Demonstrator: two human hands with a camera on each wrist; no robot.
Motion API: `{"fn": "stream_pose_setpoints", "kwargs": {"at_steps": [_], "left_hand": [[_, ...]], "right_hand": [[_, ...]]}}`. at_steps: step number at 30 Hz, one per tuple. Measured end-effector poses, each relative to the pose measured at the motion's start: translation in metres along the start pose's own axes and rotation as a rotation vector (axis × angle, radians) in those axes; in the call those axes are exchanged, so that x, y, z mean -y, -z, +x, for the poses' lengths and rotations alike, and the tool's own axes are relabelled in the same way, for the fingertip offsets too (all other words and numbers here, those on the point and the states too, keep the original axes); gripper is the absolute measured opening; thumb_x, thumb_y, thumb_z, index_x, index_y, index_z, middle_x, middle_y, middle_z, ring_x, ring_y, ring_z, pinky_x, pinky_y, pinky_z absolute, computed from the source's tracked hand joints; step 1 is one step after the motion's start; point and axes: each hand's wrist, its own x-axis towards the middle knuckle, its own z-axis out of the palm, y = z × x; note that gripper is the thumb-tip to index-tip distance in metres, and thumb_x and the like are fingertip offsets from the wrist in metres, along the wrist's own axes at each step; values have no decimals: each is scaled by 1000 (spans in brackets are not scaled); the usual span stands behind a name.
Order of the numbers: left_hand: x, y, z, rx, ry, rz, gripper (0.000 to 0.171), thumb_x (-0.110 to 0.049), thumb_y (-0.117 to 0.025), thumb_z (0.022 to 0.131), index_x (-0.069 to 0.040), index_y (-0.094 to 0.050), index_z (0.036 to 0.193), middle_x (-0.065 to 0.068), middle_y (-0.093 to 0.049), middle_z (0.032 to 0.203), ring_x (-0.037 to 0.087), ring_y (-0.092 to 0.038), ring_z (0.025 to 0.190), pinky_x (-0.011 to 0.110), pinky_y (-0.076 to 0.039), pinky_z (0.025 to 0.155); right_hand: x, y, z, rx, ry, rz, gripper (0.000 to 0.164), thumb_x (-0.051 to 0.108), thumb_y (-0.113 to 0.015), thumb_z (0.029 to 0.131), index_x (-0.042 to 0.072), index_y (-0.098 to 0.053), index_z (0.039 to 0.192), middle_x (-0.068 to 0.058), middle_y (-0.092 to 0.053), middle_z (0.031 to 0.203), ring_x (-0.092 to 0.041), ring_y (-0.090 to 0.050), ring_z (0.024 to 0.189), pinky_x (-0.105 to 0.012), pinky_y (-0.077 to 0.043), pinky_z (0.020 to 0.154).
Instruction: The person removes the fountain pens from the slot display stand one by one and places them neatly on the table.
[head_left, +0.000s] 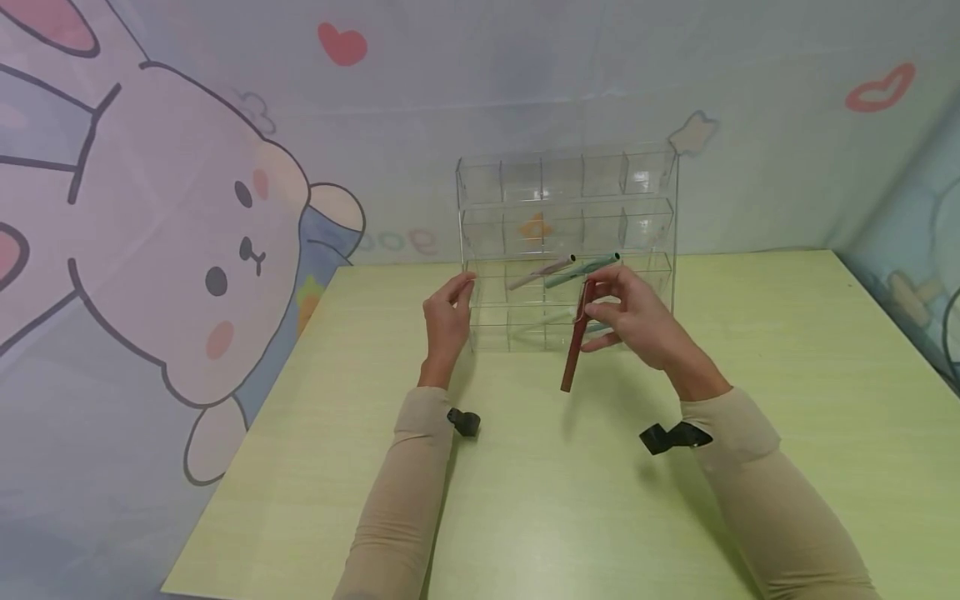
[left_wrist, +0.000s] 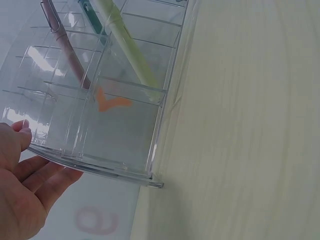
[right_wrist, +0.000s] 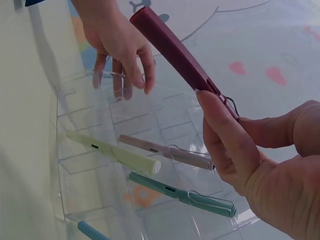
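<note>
A clear acrylic display rack [head_left: 566, 205] with several tiers of compartments stands upright at the table's back. My left hand [head_left: 447, 325] grips its left side panel, thumb on one side and fingers on the other. In front of the rack, my right hand [head_left: 637, 317] pinches a dark red pen [head_left: 572, 358] near its clip end; the other end slants down toward the table. Lying tilted in rack compartments are a dusty pink pen [right_wrist: 165, 151], a teal pen [right_wrist: 182, 195], a light green pen [right_wrist: 115, 152] and a blue pen [right_wrist: 91, 231], the last cut off by the frame.
The pale yellow-green table [head_left: 540, 500] extends around the rack. Behind it hangs a cloth backdrop [head_left: 420, 125] printed with a cartoon rabbit and hearts. Black wrist cameras [head_left: 467, 422] are worn on both sleeves, and the sleeves rise from the near edge.
</note>
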Motion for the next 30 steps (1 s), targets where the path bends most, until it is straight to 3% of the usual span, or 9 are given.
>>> {"fn": "stream_pose_setpoints", "kwargs": {"at_steps": [6,12,20,30], "left_hand": [[-1,0,0,1,2,0,20,-13,-63,100,-5,-76,113,11,-73,113,24,-72,99,39,-55,88],[-3,1,0,-2,9,-4,20,-13,-63,100,-5,-76,114,11,-73,113,24,-72,100,38,-55,88],[-7,2,-1,0,19,0,21,-12,-63,100,-3,-75,114,12,-73,113,25,-71,101,39,-54,90],[-5,2,-1,3,8,0,21,-13,-62,101,-3,-75,114,12,-73,112,25,-71,100,40,-55,90]], "right_hand": [[-3,-4,-1,56,-11,-6,44,-8,-49,101,-5,-31,141,-27,-43,125,-32,-65,98,-50,-59,71],[-6,-8,0,127,-45,-44,45,-5,-48,102,-6,-30,144,-29,-43,129,-36,-61,104,-50,-59,71],[-17,-16,4,165,-95,-62,42,-2,-48,104,-7,-32,142,-30,-44,129,-39,-61,104,-50,-59,71],[-36,-31,10,208,-151,-52,43,-3,-47,104,-10,-30,142,-31,-42,130,-34,-66,98,-48,-59,71]]}}
